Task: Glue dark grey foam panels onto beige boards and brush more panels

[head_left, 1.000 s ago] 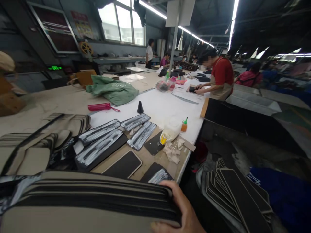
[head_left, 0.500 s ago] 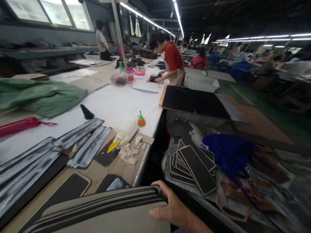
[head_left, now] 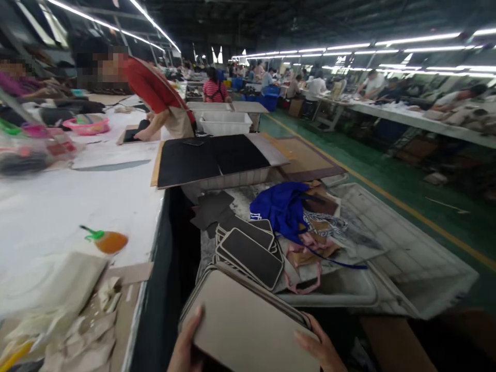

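Note:
A stack of rounded beige panels with dark layers is held low in front of me, the pale face of its top panel upward. My left hand is closed on the stack's left edge, thumb along the side. On the right edge, my right hand grips with its thumb over the top; its other fingers are partly hidden. Just beyond the stack lies a loose pile of dark panels with pale borders, resting on the covered white bin.
Left is a white-topped table with an orange bottle with a green nozzle and beige scraps. Blue cloth lies past the panel pile. A black-covered board stands ahead; a person in red leans over the table.
My view has swung right. The stack has moved off the table's side toward the bin, and my left hand has come into sight on it; my right hand keeps its grip.

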`<state>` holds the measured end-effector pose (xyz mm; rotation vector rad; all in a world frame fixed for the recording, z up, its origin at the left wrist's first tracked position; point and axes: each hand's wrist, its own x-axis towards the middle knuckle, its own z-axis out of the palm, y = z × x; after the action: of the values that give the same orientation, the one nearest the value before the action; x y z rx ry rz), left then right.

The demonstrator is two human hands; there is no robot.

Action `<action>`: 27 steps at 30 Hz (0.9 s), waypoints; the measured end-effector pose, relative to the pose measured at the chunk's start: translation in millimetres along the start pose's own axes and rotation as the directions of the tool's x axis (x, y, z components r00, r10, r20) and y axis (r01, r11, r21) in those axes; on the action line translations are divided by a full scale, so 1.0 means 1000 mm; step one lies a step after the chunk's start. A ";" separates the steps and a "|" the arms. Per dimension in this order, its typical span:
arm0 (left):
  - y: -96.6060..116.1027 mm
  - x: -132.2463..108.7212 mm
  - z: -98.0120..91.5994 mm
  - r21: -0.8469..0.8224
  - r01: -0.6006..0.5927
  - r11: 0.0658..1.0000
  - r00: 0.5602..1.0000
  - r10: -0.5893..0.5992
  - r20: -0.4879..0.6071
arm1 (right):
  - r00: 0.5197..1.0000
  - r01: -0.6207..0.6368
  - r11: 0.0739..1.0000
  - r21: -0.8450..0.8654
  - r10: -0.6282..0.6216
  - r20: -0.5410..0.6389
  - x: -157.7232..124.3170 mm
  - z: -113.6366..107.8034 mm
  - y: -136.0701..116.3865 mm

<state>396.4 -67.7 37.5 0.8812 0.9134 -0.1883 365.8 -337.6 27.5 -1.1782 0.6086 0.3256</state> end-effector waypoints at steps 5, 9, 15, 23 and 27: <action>-0.060 0.054 0.112 0.047 0.187 0.981 0.947 -0.193 0.258 | 0.920 0.009 0.999 0.044 0.009 -0.392 0.016 -0.082 0.005; -0.112 0.088 0.180 0.137 0.272 0.953 0.882 -0.304 0.359 | 0.859 -0.013 0.999 0.038 0.030 -0.511 0.037 -0.145 0.002; -0.167 0.134 0.251 0.264 0.258 0.929 0.850 -0.348 0.396 | 0.799 -0.011 0.994 0.106 0.072 -0.597 0.075 -0.206 0.007; -0.210 0.179 0.272 0.368 0.219 0.904 0.941 -0.295 0.163 | 0.725 -0.214 0.962 -0.170 0.040 -0.688 0.111 -0.242 0.021; -0.211 0.177 0.267 0.356 0.197 0.914 0.945 -0.274 0.181 | 0.716 -0.273 0.647 -0.712 -0.358 -0.599 0.118 -0.244 0.023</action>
<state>565.3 -363.0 -139.2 1.0347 0.7822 -0.6592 381.3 -564.4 -121.2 -2.2153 1.1798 0.0467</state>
